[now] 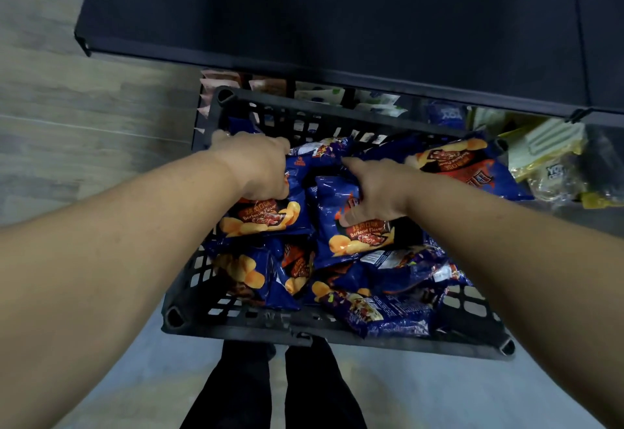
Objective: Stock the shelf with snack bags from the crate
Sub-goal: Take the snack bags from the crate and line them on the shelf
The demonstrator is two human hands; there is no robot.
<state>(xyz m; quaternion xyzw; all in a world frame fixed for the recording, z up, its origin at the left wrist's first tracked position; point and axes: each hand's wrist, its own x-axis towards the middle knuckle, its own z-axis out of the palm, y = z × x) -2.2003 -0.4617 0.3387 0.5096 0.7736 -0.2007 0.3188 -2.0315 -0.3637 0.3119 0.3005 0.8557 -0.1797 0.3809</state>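
Note:
A black slatted plastic crate [236, 322] stands on the floor in front of me, filled with several blue barbecue-flavour chip bags. My left hand [255, 165] is curled over the top of one blue bag [266, 217] at the crate's left side. My right hand [374, 189] presses down on and grips another blue bag [358, 236] in the middle, thumb on its front. One more blue bag [462, 165] lies at the crate's far right corner. The dark shelf [337, 23] hangs above and beyond the crate.
Under the dark shelf board, a lower shelf level holds pale packets [320, 96] and yellow packs [547, 155] at the right. My dark trouser legs [270, 388] stand just behind the crate. Wood-look floor [67, 107] lies to the left.

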